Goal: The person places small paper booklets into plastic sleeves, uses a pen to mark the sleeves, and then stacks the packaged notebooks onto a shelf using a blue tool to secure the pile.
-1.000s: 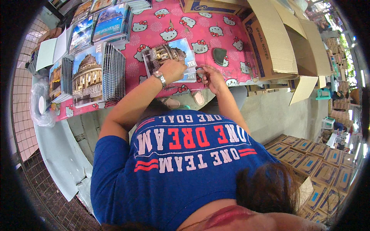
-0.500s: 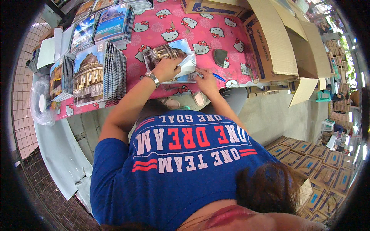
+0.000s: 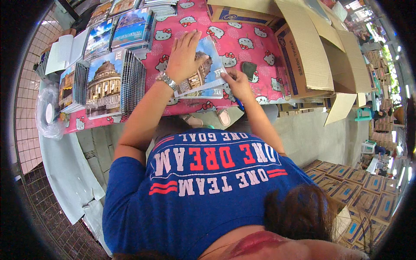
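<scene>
A spiral notebook (image 3: 206,71) with a building and blue sky on its cover lies on the pink table in front of me, part of its cover hidden by my left hand. My left hand (image 3: 184,56) rests flat across its left side, fingers stretched out and open. At the notebook's right edge, my right hand (image 3: 237,82) is closed, thumb and fingers pinching the cover. A blue pen (image 3: 239,104) pokes out below that hand, seemingly tucked in it. Right of the notebook lies a small dark green object (image 3: 248,69) whose kind I cannot make out.
Stacks of spiral notebooks (image 3: 104,89) stand on the left of the pink patterned tablecloth (image 3: 173,24). An opened cardboard box (image 3: 299,60) occupies the right end, with another box (image 3: 242,15) behind. Clear plastic wrap (image 3: 47,115) hangs at the left edge. Cartons (image 3: 346,182) cover the floor at lower right.
My left hand has moved up and flattened on the notebook. The notebook has turned, and the lifted white pages are down. My right hand has shifted right, and the pen points lower.
</scene>
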A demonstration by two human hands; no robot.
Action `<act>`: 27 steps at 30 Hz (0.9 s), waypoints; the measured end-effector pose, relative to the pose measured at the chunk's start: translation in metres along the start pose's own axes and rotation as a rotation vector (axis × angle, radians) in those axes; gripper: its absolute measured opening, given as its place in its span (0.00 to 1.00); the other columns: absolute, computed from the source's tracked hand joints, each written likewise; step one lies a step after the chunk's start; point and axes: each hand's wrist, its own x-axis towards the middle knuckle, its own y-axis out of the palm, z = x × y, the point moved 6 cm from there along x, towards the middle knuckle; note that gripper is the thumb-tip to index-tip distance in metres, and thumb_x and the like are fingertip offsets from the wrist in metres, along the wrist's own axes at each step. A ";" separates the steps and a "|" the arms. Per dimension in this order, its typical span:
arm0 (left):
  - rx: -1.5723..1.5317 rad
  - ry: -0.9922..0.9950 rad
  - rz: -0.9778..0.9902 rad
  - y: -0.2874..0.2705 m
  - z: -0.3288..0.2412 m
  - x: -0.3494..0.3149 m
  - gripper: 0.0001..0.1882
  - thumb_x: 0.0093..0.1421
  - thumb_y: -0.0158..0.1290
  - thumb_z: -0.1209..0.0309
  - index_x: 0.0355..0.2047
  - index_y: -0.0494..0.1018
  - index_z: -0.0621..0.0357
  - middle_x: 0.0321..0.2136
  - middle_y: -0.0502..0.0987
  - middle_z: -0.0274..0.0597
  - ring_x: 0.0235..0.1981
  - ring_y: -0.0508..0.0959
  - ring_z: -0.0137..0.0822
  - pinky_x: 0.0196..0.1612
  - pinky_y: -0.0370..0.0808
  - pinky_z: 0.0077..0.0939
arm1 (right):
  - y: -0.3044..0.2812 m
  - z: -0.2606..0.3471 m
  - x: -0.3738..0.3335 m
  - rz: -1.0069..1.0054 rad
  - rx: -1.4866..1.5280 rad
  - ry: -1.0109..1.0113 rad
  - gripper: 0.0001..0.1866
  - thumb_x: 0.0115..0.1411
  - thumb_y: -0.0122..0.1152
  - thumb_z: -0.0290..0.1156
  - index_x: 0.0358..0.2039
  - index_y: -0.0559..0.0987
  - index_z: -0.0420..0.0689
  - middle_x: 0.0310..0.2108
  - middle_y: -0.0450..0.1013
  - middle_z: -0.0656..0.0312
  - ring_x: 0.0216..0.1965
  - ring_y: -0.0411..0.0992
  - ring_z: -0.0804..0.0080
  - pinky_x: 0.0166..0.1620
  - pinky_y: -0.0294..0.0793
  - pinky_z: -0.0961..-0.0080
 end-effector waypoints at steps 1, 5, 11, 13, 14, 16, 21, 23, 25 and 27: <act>0.029 -0.009 0.081 -0.006 -0.007 0.004 0.30 0.55 0.60 0.60 0.58 0.66 0.52 0.56 0.67 0.49 0.60 0.66 0.49 0.62 0.60 0.49 | -0.001 0.010 -0.009 -0.040 -0.004 -0.004 0.09 0.63 0.60 0.33 0.35 0.80 0.40 0.23 0.72 0.68 0.24 0.66 0.81 0.28 0.65 0.79; 0.051 -0.009 0.250 -0.024 -0.045 0.006 0.31 0.51 0.63 0.63 0.55 0.68 0.51 0.48 0.70 0.46 0.54 0.68 0.47 0.57 0.63 0.50 | -0.003 -0.027 -0.016 -0.223 0.072 -0.065 0.07 0.62 0.61 0.30 0.36 0.81 0.39 0.24 0.73 0.69 0.24 0.66 0.83 0.29 0.66 0.80; 0.046 -0.059 0.284 0.008 -0.028 -0.004 0.26 0.51 0.61 0.69 0.51 0.68 0.55 0.48 0.69 0.49 0.50 0.72 0.51 0.50 0.69 0.45 | 0.008 -0.039 -0.016 -0.290 0.089 -0.061 0.08 0.63 0.60 0.29 0.40 0.81 0.39 0.27 0.76 0.68 0.23 0.67 0.85 0.27 0.67 0.84; -0.006 -0.079 0.366 0.012 -0.015 -0.001 0.24 0.52 0.60 0.70 0.50 0.68 0.57 0.48 0.70 0.52 0.48 0.74 0.53 0.48 0.71 0.45 | 0.006 -0.037 -0.013 -0.312 0.115 -0.027 0.08 0.63 0.60 0.29 0.40 0.81 0.40 0.26 0.76 0.68 0.22 0.65 0.86 0.25 0.65 0.83; -0.043 -0.041 0.372 0.014 -0.014 -0.001 0.23 0.53 0.59 0.70 0.49 0.68 0.58 0.46 0.71 0.53 0.46 0.75 0.54 0.46 0.72 0.46 | 0.005 -0.036 -0.011 -0.323 0.129 -0.011 0.08 0.63 0.60 0.28 0.40 0.80 0.40 0.26 0.75 0.68 0.21 0.64 0.86 0.24 0.65 0.83; -0.045 -0.010 0.414 0.011 -0.019 0.004 0.21 0.54 0.58 0.70 0.48 0.67 0.58 0.43 0.74 0.54 0.43 0.77 0.54 0.43 0.74 0.47 | 0.006 -0.037 -0.005 -0.338 0.186 -0.041 0.07 0.63 0.60 0.28 0.40 0.80 0.40 0.25 0.75 0.69 0.20 0.63 0.86 0.23 0.63 0.83; 0.125 0.097 0.447 -0.013 -0.063 0.017 0.17 0.54 0.56 0.70 0.44 0.66 0.56 0.30 0.79 0.48 0.36 0.80 0.50 0.36 0.75 0.47 | 0.014 -0.024 -0.010 -0.276 0.249 -0.027 0.08 0.63 0.60 0.28 0.41 0.80 0.38 0.30 0.77 0.64 0.29 0.72 0.79 0.32 0.73 0.77; 0.209 0.185 0.438 -0.015 -0.082 0.013 0.17 0.53 0.57 0.70 0.42 0.68 0.54 0.33 0.79 0.45 0.38 0.80 0.46 0.37 0.76 0.43 | 0.014 -0.016 -0.013 -0.292 0.235 -0.080 0.08 0.62 0.60 0.27 0.40 0.80 0.39 0.30 0.77 0.64 0.29 0.73 0.78 0.33 0.73 0.77; 0.264 0.221 0.435 -0.010 -0.089 0.010 0.16 0.52 0.58 0.70 0.42 0.69 0.53 0.35 0.79 0.43 0.39 0.80 0.44 0.38 0.76 0.42 | 0.016 -0.028 -0.011 -0.229 0.189 0.052 0.12 0.60 0.60 0.25 0.44 0.78 0.39 0.33 0.77 0.64 0.30 0.72 0.79 0.35 0.73 0.77; 0.265 0.195 0.455 0.016 -0.068 -0.003 0.18 0.51 0.59 0.69 0.43 0.69 0.54 0.36 0.79 0.42 0.41 0.80 0.44 0.41 0.74 0.43 | 0.016 -0.032 -0.013 -0.228 0.218 0.124 0.17 0.58 0.58 0.22 0.49 0.76 0.41 0.32 0.76 0.64 0.26 0.68 0.81 0.30 0.68 0.79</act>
